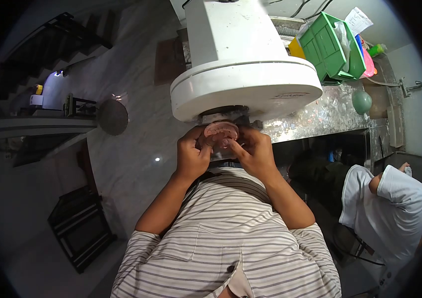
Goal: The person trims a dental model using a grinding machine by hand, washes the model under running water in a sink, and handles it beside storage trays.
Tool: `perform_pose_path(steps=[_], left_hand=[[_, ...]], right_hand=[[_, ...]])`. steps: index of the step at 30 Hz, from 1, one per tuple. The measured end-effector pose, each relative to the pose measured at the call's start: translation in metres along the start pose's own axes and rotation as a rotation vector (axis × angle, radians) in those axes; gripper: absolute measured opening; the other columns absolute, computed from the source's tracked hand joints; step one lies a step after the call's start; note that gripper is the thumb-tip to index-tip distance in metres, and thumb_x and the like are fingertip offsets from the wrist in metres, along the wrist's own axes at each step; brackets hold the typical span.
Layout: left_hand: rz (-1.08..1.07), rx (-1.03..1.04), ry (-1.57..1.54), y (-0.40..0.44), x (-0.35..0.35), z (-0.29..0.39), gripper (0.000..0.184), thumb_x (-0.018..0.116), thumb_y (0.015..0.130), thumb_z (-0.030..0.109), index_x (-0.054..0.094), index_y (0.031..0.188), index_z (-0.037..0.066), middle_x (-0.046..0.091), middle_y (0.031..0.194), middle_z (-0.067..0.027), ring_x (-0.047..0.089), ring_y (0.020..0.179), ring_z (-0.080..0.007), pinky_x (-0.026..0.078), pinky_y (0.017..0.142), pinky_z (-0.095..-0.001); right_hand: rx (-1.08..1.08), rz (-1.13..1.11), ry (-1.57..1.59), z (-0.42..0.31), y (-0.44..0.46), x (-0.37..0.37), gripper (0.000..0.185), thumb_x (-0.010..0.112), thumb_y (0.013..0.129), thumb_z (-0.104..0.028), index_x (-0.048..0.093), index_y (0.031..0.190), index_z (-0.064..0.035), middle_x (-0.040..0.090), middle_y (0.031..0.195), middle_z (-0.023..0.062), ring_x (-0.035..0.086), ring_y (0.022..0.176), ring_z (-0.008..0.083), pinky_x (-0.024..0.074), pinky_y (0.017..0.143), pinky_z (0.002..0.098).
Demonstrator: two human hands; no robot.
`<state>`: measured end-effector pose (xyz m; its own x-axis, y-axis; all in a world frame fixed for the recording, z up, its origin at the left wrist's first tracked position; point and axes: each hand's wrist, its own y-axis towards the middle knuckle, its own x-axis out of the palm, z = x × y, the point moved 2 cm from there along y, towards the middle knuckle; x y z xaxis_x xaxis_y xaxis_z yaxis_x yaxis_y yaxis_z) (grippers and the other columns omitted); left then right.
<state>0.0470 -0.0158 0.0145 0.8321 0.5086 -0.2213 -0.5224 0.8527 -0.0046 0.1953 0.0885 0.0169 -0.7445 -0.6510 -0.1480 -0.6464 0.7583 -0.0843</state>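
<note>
A pinkish dental model (222,130), curved like an arch with a row of teeth, is held just below the white machine's round head. My left hand (192,153) is closed on its left side, with the thumb toward the middle. On the other side my right hand (258,151) grips the model, thumb pressed near its lower edge. Both hands hide parts of the model. Directly above them is the white machine (245,87), with a dark opening and metal parts on its underside.
A metal-topped counter (315,111) runs to the right, bearing a green bin (325,47) and a green bowl (361,102). A faucet (412,88) is on the right wall. Another person in a white shirt (389,208) sits at the right. A round stool (112,117) stands at left.
</note>
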Motion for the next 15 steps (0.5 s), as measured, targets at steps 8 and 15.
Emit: perform_pose_path(steps=[8, 15], left_hand=[[0.127, 0.194, 0.029, -0.004, -0.001, -0.006, 0.015, 0.068, 0.094, 0.002, 0.066, 0.107, -0.005, 0.063, 0.081, -0.0026, 0.056, 0.066, -0.0060, 0.046, 0.057, -0.0221], [0.172, 0.312, 0.156, -0.004, 0.000, 0.003, 0.019, 0.074, 0.090, 0.004, 0.067, 0.106, -0.004, 0.066, 0.084, -0.0051, 0.057, 0.065, -0.0074, 0.047, 0.058, -0.0240]], right_hand=[[-0.169, 0.041, -0.166, -0.016, -0.005, -0.007, 0.032, 0.078, 0.082, -0.006, 0.063, 0.108, 0.0037, 0.073, 0.089, 0.0194, 0.075, 0.080, 0.0291, 0.0582, 0.066, 0.0340], [-0.131, 0.012, -0.200, -0.021, -0.004, -0.011, 0.034, 0.077, 0.083, -0.006, 0.061, 0.112, 0.0023, 0.072, 0.090, 0.0206, 0.075, 0.080, 0.0312, 0.0586, 0.065, 0.0348]])
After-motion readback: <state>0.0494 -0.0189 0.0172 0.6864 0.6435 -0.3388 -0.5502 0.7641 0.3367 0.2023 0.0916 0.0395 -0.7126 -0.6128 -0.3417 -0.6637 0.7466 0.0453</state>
